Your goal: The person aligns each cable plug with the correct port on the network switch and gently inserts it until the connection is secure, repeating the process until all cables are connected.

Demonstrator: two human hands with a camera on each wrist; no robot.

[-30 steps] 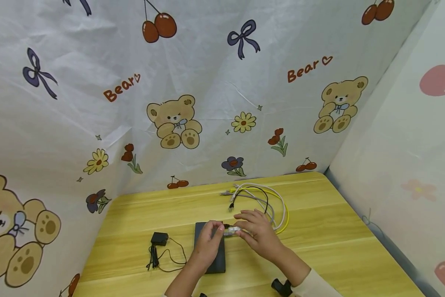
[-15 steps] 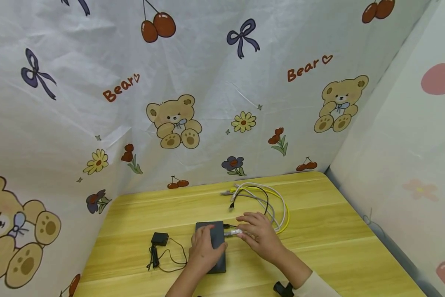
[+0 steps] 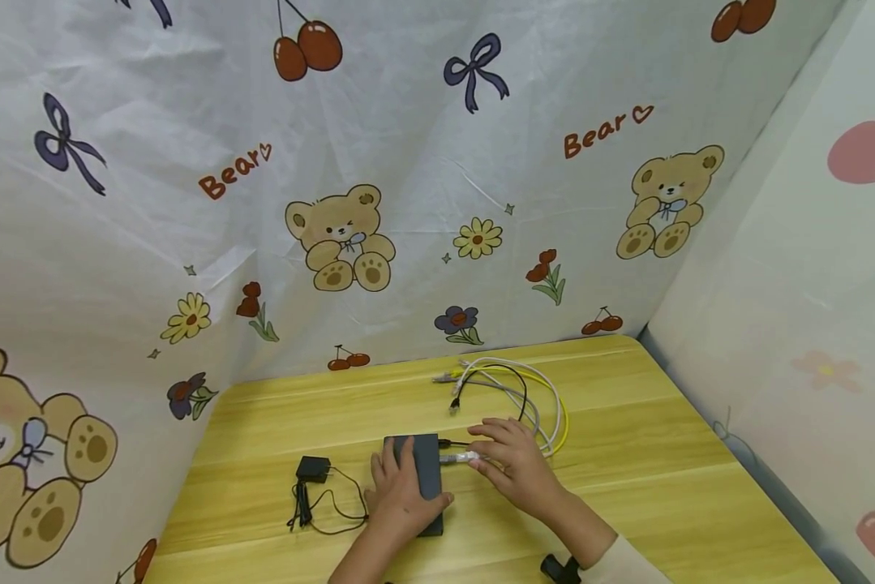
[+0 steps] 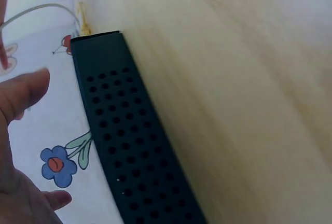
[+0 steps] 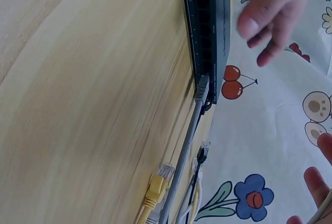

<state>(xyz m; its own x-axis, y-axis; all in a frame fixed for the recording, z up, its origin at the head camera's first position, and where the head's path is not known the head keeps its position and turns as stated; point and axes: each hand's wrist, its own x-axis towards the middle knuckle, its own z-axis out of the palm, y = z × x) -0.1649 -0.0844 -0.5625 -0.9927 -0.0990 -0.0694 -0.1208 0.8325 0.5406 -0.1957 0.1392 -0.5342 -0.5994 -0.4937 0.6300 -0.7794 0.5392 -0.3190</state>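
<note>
A dark network switch (image 3: 428,464), marked MERCURY, lies on the wooden table. A grey network cable (image 5: 193,125) is plugged into the end of its port row, and a black cord (image 3: 455,444) leaves the same side. My left hand (image 3: 399,487) is spread over the switch's top, fingers apart; in the left wrist view the switch's vented side (image 4: 122,130) shows beside the thumb (image 4: 31,94). Right of the switch, my right hand (image 3: 513,462) pinches a pale network cable, its clear plug (image 3: 468,457) at the thumb and fingertips. The fingers partly hide it.
White, yellow and black cables (image 3: 557,405) lie coiled behind my right hand. A loose yellow plug (image 5: 157,185) sits near the grey cable. Left of the switch lies a black power adapter (image 3: 313,469) with its cord. A patterned cloth wall (image 3: 408,324) stands behind the table.
My left hand has left the clear plug and moved left onto the switch, its fingers spreading. The right hand has shifted slightly right and stays at the plug.
</note>
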